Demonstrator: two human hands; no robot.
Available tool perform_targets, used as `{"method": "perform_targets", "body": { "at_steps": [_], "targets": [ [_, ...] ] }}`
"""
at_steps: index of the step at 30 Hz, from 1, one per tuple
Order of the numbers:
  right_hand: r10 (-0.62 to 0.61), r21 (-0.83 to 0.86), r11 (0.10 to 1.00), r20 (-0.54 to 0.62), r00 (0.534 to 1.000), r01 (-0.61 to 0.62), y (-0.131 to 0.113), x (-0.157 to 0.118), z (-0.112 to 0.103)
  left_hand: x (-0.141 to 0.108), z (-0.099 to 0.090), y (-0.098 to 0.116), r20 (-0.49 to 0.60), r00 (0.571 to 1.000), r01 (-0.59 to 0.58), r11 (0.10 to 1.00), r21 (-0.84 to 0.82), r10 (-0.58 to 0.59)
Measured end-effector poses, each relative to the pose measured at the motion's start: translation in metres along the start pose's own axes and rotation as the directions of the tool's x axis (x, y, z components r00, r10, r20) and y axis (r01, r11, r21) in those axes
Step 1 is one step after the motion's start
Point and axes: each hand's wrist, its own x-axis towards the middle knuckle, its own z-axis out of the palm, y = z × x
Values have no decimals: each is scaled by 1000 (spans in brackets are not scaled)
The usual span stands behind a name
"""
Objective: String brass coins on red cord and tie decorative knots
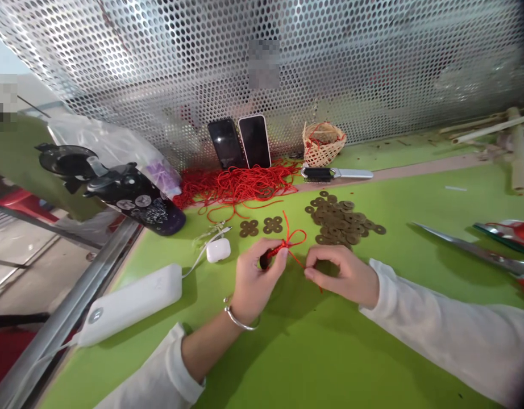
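My left hand (258, 275) pinches a knotted piece of red cord (283, 245) between thumb and forefinger, and a dark coin-like disc shows partly inside its fingers. From the knot rise a loose end and a small loop. My right hand (341, 272) is closed on a strand of the same cord, drawn out to the right of the knot, its tip hanging below the fingers. Beyond the hands lie two clusters of brass-coloured coins with holes (249, 228), each set out like a flower. A loose heap of such coins (341, 218) is behind my right hand.
Tangled red cords (245, 184) lie below two upright phones (254, 142). Around them are a small woven basket (324, 145), a hairbrush (336, 174), scissors (479, 250), a white earbud case (218, 250), a power bank (132, 304) and a dark bottle (138, 199) on the green table (279, 363).
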Motion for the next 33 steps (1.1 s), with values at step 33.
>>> {"method": "perform_targets", "body": {
  "at_steps": [33],
  "targets": [
    [37,368,929,-11,999,-31,14,6,-2,0,1,0,256,965,-12,986,-167,55]
  ]
}}
